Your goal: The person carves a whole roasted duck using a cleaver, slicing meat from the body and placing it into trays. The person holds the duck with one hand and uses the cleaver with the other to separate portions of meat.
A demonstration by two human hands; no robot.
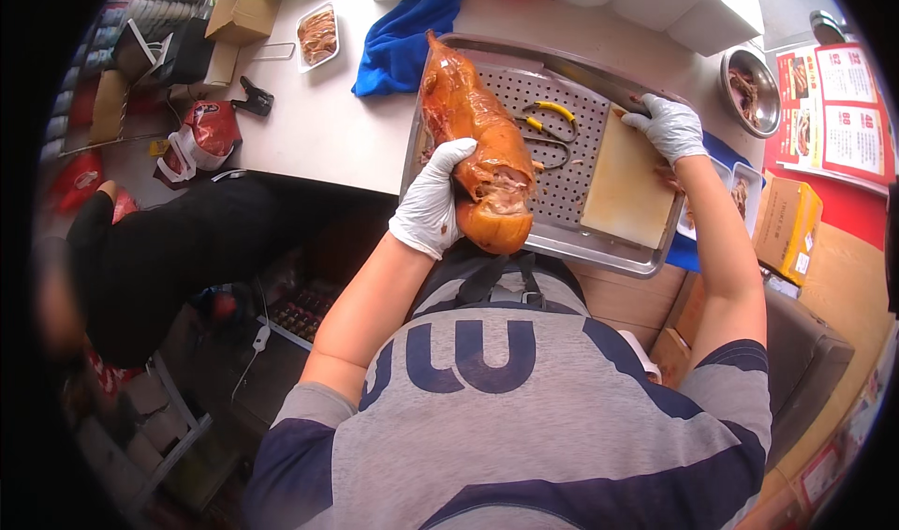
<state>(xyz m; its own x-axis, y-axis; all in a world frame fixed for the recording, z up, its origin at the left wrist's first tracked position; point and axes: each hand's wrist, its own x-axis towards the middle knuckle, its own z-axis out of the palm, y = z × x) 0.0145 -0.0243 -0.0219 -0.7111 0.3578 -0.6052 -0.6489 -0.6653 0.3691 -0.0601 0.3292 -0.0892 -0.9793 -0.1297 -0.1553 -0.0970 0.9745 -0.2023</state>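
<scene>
My left hand (437, 196), in a white glove, grips a glossy roast duck (484, 130) whose near end is torn, with pale meat showing. The duck lies slanted over the left of a metal tray (632, 266) with a perforated insert. Yellow-and-metal scissors handles (555, 112) show beside it, the blades hidden. My gloved right hand (664, 126) is at the far end of a cutting board (625, 179), fingers bent near a brown scrap and the end of a long knife blade (576, 73); whether it holds the knife is unclear.
A blue cloth (407, 38) and a white tray of sliced meat (318, 37) lie at the back left. To the right are a steel bowl of bones (750, 91), white containers of meat (746, 186) and a cardboard box (783, 224). Another person in black (182, 249) is at the left.
</scene>
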